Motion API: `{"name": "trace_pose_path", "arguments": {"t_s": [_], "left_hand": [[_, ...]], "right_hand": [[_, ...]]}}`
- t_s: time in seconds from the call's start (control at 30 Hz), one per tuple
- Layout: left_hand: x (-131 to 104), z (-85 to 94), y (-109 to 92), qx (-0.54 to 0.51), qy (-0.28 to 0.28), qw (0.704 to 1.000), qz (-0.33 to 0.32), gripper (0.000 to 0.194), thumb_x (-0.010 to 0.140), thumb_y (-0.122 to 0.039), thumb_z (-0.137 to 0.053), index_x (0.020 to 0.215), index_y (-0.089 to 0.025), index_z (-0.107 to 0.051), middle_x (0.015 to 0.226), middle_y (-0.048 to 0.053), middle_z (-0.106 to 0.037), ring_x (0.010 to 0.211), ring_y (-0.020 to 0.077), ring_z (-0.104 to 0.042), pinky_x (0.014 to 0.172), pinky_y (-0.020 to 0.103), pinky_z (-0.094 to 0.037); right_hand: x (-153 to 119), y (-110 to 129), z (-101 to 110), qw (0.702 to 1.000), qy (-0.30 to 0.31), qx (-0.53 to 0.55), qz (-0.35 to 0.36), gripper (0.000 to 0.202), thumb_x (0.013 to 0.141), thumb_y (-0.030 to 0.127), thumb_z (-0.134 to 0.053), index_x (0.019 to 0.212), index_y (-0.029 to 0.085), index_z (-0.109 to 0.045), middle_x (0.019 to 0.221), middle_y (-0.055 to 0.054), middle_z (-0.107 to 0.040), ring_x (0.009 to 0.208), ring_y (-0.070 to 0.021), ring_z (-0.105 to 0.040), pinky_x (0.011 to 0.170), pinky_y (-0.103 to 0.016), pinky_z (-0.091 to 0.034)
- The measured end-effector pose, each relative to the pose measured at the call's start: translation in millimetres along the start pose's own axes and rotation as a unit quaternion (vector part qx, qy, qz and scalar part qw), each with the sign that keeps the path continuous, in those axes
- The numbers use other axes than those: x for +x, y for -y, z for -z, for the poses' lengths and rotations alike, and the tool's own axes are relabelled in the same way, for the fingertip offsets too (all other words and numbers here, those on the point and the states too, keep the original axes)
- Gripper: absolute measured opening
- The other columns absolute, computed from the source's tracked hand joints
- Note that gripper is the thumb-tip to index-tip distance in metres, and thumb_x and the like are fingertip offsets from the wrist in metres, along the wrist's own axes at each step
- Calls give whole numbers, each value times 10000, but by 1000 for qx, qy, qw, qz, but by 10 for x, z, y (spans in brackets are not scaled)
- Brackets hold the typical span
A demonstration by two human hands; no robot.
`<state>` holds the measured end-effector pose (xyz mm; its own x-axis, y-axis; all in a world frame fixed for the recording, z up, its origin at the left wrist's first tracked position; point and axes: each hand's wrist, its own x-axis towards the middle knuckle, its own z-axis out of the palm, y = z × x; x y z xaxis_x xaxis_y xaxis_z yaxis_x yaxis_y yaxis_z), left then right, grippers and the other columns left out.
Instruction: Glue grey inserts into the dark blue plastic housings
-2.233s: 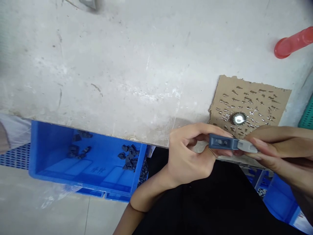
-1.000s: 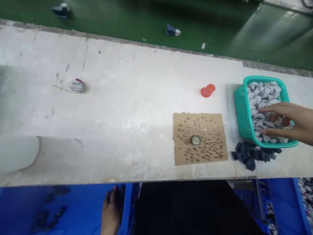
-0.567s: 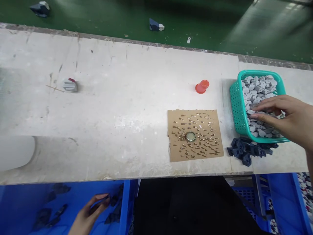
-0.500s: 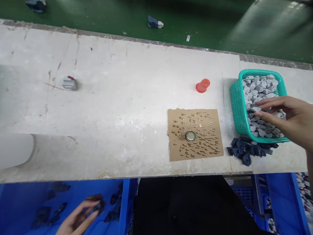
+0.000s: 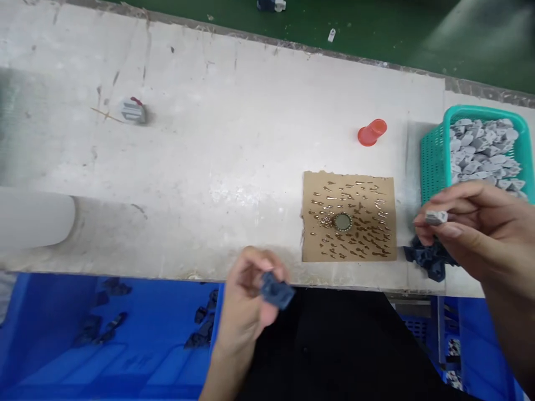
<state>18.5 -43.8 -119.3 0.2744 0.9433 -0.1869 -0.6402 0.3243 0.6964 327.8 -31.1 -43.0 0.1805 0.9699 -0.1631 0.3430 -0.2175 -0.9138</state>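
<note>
My left hand (image 5: 251, 295) is closed on a dark blue plastic part (image 5: 276, 291) over the table's front edge. Between the thumb and fingers of my right hand (image 5: 476, 228) is a small light grey plastic piece (image 5: 436, 217). Behind that hand stands a green basket (image 5: 432, 159) full of similar grey pieces (image 5: 485, 147). A pile of dark blue parts (image 5: 430, 257) lies below the basket, partly covered by my right hand. Left of it, a brown cardboard sheet (image 5: 311, 245) is dotted with shiny brown drops, and a bottle cap (image 5: 343, 221) rests on it.
A red plastic cup (image 5: 371, 132) stands beyond the cardboard. Farther left are a grey part with a dark red piece (image 5: 134, 110) and a white rounded object (image 5: 35, 218). Below the table, a blue bin (image 5: 146, 362) holds several dark parts. A green surface (image 5: 376, 33) lies past the back edge.
My left hand has risen from the blue bin and moved right with the dark blue part. My right hand has come out of the basket with a grey piece. The view has shifted.
</note>
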Motion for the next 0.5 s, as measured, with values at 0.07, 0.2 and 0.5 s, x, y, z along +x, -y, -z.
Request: {"name": "trace_pose_path", "arguments": {"t_s": [0.07, 0.2, 0.5], "left_hand": [[109, -155, 117, -36, 18, 999, 12, 286, 740, -364, -927, 964, -299, -761, 824, -44, -654, 639, 27, -566, 601, 84, -492], [186, -291, 270, -120, 28, 991, 52, 324, 805, -342, -883, 1115, -327, -792, 891, -20, -707, 600, 25, -586, 512, 88, -476], [208, -327, 277, -105, -7, 992, 67, 374, 771, -165, -893, 1105, -223, -736, 890, -1, -743, 699, 80, -701, 599, 133, -586]], "right_hand": [[-11, -8, -101, 998, -19, -50, 23, 244, 780, 341, -874, 981, 276, -753, 900, -8, -743, 706, -125, -685, 540, -194, -563], [20, -15, -261, 950, -10, -246, 191, 202, 856, 310, -820, 1054, 331, -788, 1001, 27, -765, 860, -110, -711, 652, -227, -549], [139, -35, -407, 854, 100, -358, 365, 387, 870, 57, -742, 1197, 263, -730, 1036, -6, -754, 914, -106, -712, 799, -282, -573]]}}
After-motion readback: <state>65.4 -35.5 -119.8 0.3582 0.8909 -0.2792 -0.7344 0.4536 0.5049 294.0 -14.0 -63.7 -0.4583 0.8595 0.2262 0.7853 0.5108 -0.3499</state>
